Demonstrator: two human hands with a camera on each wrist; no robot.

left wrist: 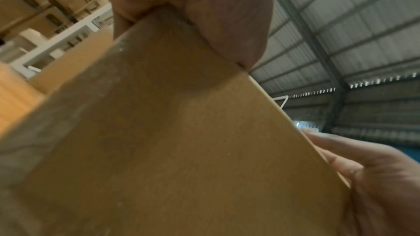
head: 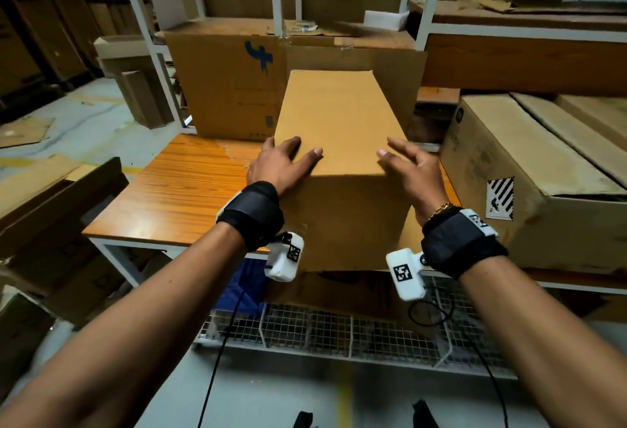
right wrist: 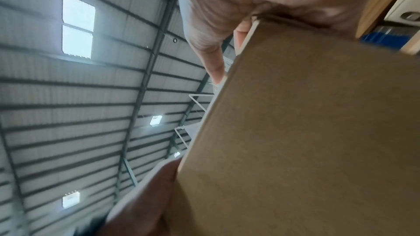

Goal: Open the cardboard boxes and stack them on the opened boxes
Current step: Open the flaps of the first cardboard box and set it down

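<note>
A plain brown cardboard box stands closed at the near edge of the orange wooden table, its front face hanging over the edge. My left hand lies over the box's near left top corner, thumb and fingers straight on the cardboard. My right hand presses the near right top corner, fingers spread and thumb touching the top edge. In the left wrist view the palm of my left hand sits on a corner of the box. The right wrist view shows my right hand against the box.
A large box with a blue mark stands right behind. Another big box fills the table's right side. White shelf posts rise at the back. A wire mesh rack lies below the table. Cardboard pieces lean at the left.
</note>
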